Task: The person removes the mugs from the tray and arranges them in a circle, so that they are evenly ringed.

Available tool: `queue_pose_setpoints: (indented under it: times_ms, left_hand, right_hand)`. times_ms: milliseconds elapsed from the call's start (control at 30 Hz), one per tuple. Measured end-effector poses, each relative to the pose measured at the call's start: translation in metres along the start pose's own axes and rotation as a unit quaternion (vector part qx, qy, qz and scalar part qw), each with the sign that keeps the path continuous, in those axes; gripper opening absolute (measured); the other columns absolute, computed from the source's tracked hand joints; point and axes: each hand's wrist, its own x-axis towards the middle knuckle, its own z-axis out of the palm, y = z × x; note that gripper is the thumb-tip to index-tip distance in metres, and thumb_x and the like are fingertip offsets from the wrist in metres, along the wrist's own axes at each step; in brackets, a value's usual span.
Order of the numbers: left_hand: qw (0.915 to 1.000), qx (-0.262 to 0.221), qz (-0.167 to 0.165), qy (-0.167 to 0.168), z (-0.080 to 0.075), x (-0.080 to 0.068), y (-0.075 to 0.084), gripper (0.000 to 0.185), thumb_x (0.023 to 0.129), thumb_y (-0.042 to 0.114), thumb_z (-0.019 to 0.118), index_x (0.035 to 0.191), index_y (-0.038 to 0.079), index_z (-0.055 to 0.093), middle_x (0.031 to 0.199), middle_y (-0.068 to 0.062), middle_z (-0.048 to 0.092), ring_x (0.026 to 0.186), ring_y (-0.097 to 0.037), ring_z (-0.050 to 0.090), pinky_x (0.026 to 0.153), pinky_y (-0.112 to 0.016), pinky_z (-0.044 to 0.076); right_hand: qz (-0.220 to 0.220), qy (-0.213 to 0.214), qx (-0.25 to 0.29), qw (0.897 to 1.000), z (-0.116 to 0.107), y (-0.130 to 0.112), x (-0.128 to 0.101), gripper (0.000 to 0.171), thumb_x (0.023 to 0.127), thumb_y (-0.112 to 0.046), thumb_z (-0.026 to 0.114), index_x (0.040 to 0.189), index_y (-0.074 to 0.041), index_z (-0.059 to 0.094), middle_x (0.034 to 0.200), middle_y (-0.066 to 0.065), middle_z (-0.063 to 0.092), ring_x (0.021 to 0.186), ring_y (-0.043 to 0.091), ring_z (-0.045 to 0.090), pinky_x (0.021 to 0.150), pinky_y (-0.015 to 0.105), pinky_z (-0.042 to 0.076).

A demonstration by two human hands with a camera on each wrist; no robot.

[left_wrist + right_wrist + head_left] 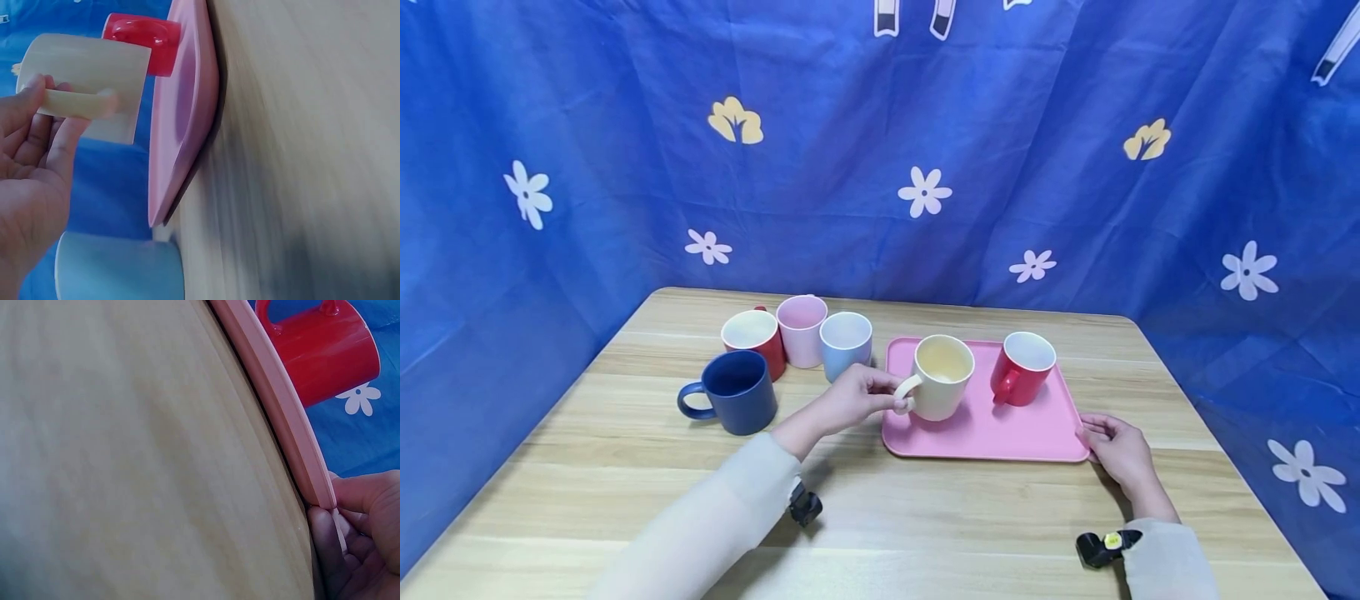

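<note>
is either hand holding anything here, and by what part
The left hand pinches the cream mug by its handle; the mug is on the pink tray. The right hand grips the tray's near right corner.

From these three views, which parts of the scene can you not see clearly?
- Cream mug: base contact with pink tray unclear; left wrist view is blurred.
- Right hand: fingertips under the tray corner hidden in head view.
- Red mug: rim cut off by the right wrist frame edge.
</note>
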Motion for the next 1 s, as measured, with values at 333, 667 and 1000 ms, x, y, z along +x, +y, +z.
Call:
queue_pose_setpoints:
  times_ms: [333,667,1000]
  left_hand:
    - [0.9987,0.049,-0.006,-0.014,-0.022,-0.032,0.011,0.017,0.087,0.001,0.067,0.102,-0.004,0.07,0.088,-0.008,0.071,0.08,-0.011,0.062,0.076,-0.026,0.052]
    - [0.9965,0.079,-0.018,-0.019,-0.044,-0.065,0.008,0.016,0.088,0.009,0.067,0.1,-0.001,0.071,0.087,-0.004,0.07,0.079,-0.014,0.059,0.074,-0.026,0.049]
    - [0.9965,0.083,-0.006,-0.011,-0.064,-0.095,0.005,0.012,0.088,0.008,0.067,0.096,0.0,0.071,0.087,-0.003,0.068,0.081,-0.013,0.059,0.074,-0.025,0.049]
  right_hand:
    - [0.002,0.003,-0.001,1.0,0.0,0.0,0.001,0.038,0.092,-0.013,0.061,0.123,0.009,0.056,0.108,0.021,0.063,0.073,-0.002,0.058,0.059,0.021,0.052]
    - [0.024,0.001,-0.008,1.0,0.001,-0.001,-0.002,0.038,0.092,-0.015,0.061,0.123,0.008,0.056,0.11,0.022,0.063,0.075,0.003,0.058,0.055,0.018,0.049]
    - [0.022,0.003,-0.001,1.0,0.001,0.001,0.0,0.038,0.092,-0.014,0.061,0.122,0.009,0.056,0.108,0.021,0.064,0.074,0.002,0.058,0.058,0.02,0.052]
